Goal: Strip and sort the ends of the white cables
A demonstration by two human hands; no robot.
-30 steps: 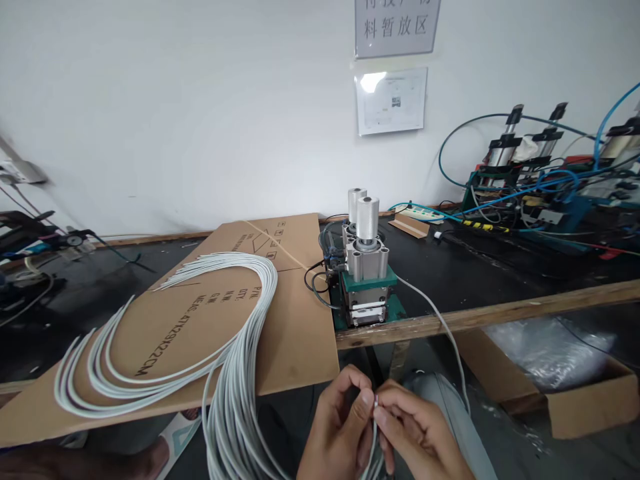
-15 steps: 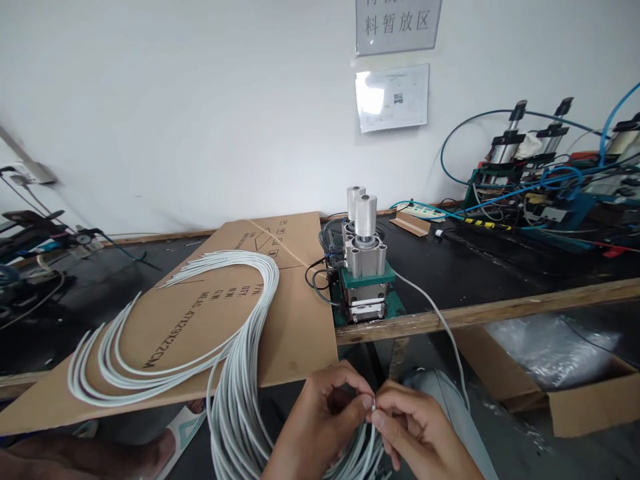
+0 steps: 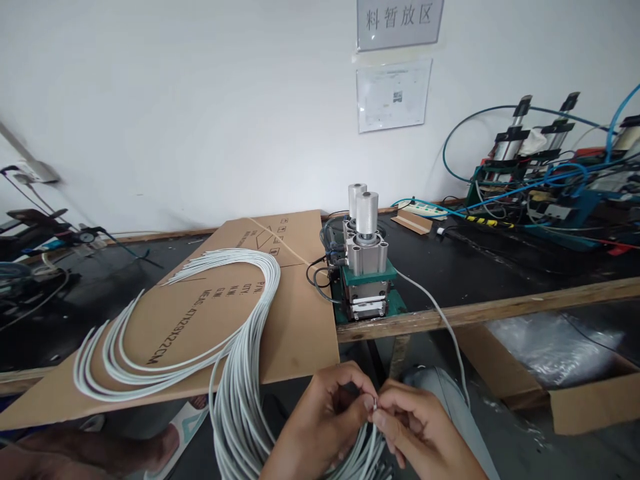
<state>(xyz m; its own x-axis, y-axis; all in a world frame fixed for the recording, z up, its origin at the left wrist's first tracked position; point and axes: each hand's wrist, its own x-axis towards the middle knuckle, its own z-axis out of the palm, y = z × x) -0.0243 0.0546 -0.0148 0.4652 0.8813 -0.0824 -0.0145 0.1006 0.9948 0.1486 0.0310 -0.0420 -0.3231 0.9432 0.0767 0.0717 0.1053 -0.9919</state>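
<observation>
Both my hands meet at the lower middle of the head view, over a hanging bundle of light grey cables. My left hand pinches the tip of one cable between thumb and forefinger. Just below that tip, my right hand grips the same cable, its thumb and forefinger pressed together. Small details of the tip are hidden by the fingers. The bundle runs up from beside my left hand onto a flat cardboard sheet and curves left across it.
A small press with metal cylinders stands at the bench edge. More pneumatic machines with blue hoses are at the right. Below the bench, an open carton holds clear plastic. Another person's foot shows at lower left.
The view has shifted slightly. My hands stay at the cable tip with almost the same pinch, and the cables on the cardboard lie as before.
</observation>
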